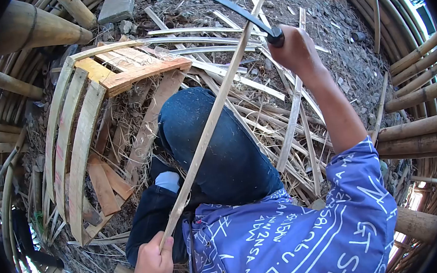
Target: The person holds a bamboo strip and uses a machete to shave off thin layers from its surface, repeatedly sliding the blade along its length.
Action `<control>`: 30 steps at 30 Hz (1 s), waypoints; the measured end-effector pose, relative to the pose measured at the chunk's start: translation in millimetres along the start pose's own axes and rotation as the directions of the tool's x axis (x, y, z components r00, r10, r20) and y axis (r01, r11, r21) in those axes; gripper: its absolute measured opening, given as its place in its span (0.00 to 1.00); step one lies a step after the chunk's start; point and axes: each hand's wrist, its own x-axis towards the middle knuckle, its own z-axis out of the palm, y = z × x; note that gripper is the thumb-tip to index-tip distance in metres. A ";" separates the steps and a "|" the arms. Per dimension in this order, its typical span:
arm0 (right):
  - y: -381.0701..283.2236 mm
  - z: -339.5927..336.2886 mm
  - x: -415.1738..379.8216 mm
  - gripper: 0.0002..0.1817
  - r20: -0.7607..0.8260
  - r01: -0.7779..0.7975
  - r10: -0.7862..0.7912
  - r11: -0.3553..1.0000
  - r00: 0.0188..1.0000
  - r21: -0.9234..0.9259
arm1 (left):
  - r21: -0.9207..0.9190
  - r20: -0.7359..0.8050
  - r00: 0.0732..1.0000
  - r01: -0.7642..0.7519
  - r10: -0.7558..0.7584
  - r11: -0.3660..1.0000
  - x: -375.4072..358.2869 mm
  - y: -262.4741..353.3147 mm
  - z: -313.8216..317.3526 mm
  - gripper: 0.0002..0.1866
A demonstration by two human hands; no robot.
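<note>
i see my left grip (153, 267) clamped on a bamboo strip (212, 119), right grip (294, 52) clamped on a curved blade (228, 5); the blade's far end is cut off.

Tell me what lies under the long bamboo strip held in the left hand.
Under the bamboo strip sits the person's knee in blue jeans, then loose split strips on the ground. The ground beneath the knee is covered.

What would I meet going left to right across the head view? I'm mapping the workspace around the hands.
Curved bamboo slats → left hand gripping the bamboo strip → blue-jeaned knee → right hand holding the knife handle → stacked bamboo poles.
</note>
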 end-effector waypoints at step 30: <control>-46.4 -12.9 -93.1 0.05 0.044 -0.012 -0.012 0.869 0.999 0.494 | -0.516 0.462 0.865 0.443 -0.198 0.733 -3.5 -73.7 6.3 0.14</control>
